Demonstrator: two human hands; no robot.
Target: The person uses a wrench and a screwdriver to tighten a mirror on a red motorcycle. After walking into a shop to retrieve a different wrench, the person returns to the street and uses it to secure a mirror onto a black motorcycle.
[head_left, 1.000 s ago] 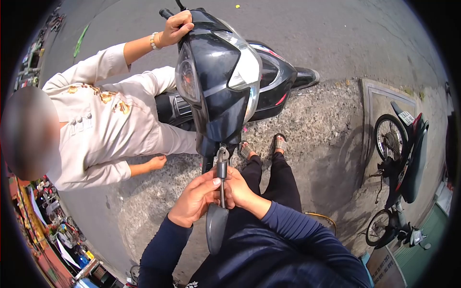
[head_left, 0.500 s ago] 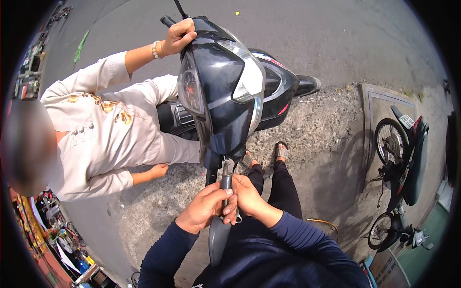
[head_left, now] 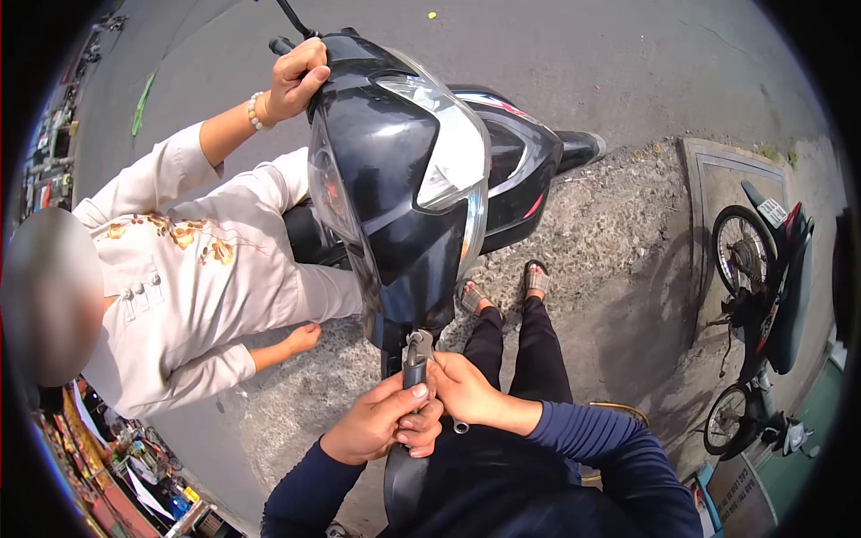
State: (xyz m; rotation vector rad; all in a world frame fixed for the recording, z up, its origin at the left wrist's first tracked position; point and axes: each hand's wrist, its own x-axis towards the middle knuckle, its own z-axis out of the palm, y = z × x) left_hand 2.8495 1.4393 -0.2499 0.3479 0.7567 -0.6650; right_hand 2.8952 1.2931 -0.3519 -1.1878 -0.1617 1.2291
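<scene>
In the head view, my left hand [head_left: 384,420] is closed around the dark stem [head_left: 414,372] at the near side of a black scooter [head_left: 386,152]. Beneath that hand hangs a smooth dark grey piece [head_left: 401,489], shaped like a rear-view mirror's back. My right hand [head_left: 471,392] presses against the left one and grips a metal wrench [head_left: 460,428]. The wrench's ring end sticks out below the fingers, and its open jaw shows by the top of the stem, close to the scooter's front panel. My fingers partly cover the stem and the wrench shaft.
Across the scooter, a person in a light shirt [head_left: 197,260] keeps one hand [head_left: 296,81] on its far handlebar. Sandalled feet [head_left: 536,280] stand on rough concrete. A second motorcycle [head_left: 762,305] is parked at right, near a sign [head_left: 743,493].
The view has shifted slightly, and the scooter appears a little further left. Both my hands stay on the stem and wrench. The wrench's ring end shows lower and further right.
</scene>
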